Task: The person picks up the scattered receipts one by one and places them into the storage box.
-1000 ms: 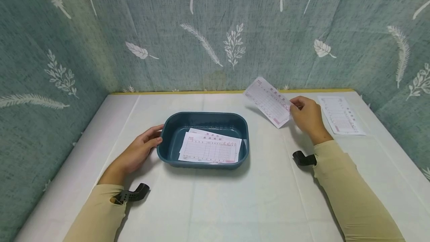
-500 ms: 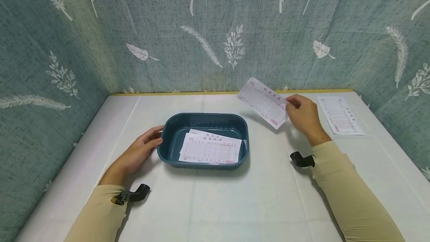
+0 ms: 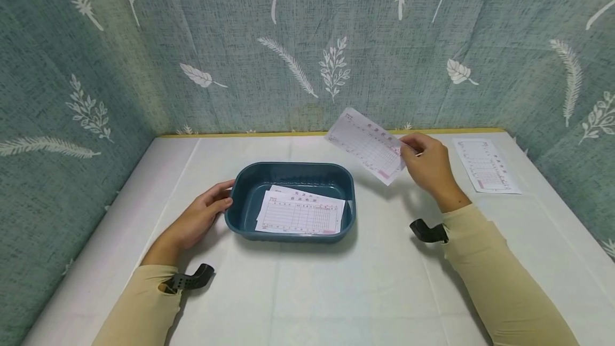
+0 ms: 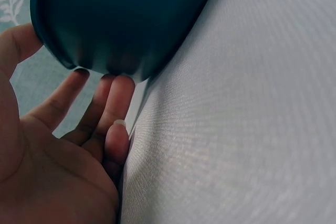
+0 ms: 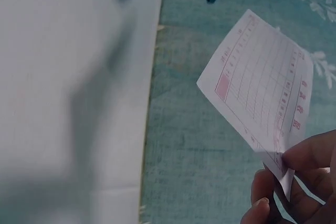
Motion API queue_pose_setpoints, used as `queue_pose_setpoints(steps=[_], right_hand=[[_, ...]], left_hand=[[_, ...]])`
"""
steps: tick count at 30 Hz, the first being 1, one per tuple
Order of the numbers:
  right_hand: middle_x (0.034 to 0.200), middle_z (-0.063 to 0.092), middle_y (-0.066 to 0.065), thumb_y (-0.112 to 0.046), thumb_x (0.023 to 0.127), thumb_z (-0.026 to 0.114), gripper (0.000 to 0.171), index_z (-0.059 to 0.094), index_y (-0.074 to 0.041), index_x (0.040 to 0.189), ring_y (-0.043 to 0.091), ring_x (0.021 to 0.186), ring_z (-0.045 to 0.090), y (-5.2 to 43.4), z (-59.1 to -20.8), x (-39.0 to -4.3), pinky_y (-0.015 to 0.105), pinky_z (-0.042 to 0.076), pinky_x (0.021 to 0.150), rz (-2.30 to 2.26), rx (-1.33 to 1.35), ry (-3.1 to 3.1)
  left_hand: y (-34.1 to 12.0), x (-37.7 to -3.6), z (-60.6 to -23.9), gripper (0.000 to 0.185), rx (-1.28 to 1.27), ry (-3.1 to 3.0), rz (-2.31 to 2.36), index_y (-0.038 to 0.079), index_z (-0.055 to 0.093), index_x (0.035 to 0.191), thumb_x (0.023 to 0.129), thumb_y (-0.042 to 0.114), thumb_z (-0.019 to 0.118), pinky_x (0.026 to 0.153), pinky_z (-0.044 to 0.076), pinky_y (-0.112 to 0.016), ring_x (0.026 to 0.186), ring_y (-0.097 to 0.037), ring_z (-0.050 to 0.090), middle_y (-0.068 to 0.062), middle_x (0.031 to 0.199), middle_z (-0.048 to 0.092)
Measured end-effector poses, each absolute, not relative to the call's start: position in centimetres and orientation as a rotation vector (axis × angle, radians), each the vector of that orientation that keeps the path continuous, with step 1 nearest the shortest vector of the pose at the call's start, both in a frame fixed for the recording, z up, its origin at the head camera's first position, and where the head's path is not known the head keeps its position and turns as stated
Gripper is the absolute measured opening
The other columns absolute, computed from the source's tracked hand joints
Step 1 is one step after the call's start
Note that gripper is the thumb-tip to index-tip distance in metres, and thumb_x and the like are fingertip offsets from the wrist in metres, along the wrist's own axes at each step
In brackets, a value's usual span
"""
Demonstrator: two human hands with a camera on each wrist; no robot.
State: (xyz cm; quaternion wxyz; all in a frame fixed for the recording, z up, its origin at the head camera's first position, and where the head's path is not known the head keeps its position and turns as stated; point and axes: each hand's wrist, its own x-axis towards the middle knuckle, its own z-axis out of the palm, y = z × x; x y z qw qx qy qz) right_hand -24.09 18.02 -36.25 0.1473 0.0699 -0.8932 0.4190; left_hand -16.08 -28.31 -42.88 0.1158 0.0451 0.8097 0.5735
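Note:
My right hand (image 3: 428, 167) pinches a printed white receipt slip (image 3: 367, 146) by its lower right corner, between thumb and fingers, holding it tilted above the table. In the right wrist view the receipt slip (image 5: 257, 82) bends where the fingertips grip it. My left hand (image 3: 202, 215) is at the left end of a dark teal tray (image 3: 290, 168). The left wrist view shows that hand's fingertips touching the tray's outer end wall (image 4: 121, 19), with the palm apart from it. Two overlapping receipt slips (image 3: 300, 212) lie visible inside the tray.
Another receipt slip (image 3: 486, 165) lies flat at the table's far right. A white cloth covers the table (image 3: 312, 292). Behind its yellow back edge (image 3: 269, 133) rises a green leaf-patterned fabric wall (image 3: 230, 41), with more on both sides.
My right hand has moved left, carrying the pinched receipt slip closer to the tray. The left hand and the tray have stayed nearly still.

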Motion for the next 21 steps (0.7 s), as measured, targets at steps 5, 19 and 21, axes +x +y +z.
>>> queue_pose_setpoints(steps=[5, 19, 21], right_hand=[[0.105, 0.071, 0.018, -0.014, 0.100, 0.054, 0.026, 0.069, 0.000, 0.116, 0.025, 0.088, 0.060, 17.6, -35.9, -23.6, 0.023, 0.045, 0.070, 1.222, 0.240, -2.561], [0.094, 0.072, 0.016, -0.009, 0.098, 0.055, 0.021, 0.071, -0.001, 0.108, 0.023, 0.070, 0.054, 16.4, -36.2, -23.2, 0.023, 0.042, 0.057, 1.205, 0.393, -2.574], [0.094, 0.073, 0.016, -0.009, 0.098, 0.055, 0.020, 0.071, -0.001, 0.107, 0.023, 0.069, 0.054, 16.3, -36.2, -23.1, 0.024, 0.042, 0.056, 1.203, 0.408, -2.576]], left_hand=[[-28.3, -16.1, -43.0, 0.058, 0.133, 2.369, 1.689, 0.006, 0.032, 0.154, 0.104, 0.029, 0.052, 0.098, 0.034, -0.006, 0.137, -0.030, 0.038, -0.022, 0.151, 0.041], [-28.3, -15.9, -43.1, 0.056, 0.154, 2.361, 1.725, 0.004, 0.034, 0.153, 0.104, 0.026, 0.052, 0.098, 0.036, -0.005, 0.123, -0.007, 0.047, -0.023, 0.149, 0.042], [-28.3, -15.9, -43.1, 0.056, 0.163, 2.352, 1.738, 0.003, 0.034, 0.153, 0.104, 0.025, 0.052, 0.098, 0.036, -0.006, 0.121, -0.005, 0.048, -0.024, 0.149, 0.042]])
